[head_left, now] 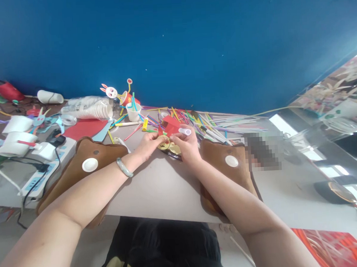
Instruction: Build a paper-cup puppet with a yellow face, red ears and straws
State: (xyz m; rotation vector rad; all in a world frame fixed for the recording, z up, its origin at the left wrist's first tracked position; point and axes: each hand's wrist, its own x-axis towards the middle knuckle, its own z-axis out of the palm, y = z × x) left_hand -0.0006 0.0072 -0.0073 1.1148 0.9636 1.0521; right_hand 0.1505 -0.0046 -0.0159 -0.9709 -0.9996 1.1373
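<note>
My left hand [147, 146] pinches the edge of a small yellow round paper cutout [163, 144] with dark marks on it. On the other side my right hand [188, 145] is closed, its thumb and finger meeting at the same cutout. A pale lilac cylinder [184, 131] shows at the right hand's fingers; I cannot tell if it is gripped. Red paper [171, 125] stands just behind the hands, and a small red pointed piece rises by the left fingertips. Below the cutout lies another yellowish item with a dark rim, partly hidden.
Brown bear-shaped pads [92, 152] lie under both forearms. Behind are a paper cup [133, 111] with straws, a rabbit-face cup figure [111, 92], stacked cups [96, 111] and many coloured straws and pens [208, 126]. A power strip [50, 168] with cables is at left.
</note>
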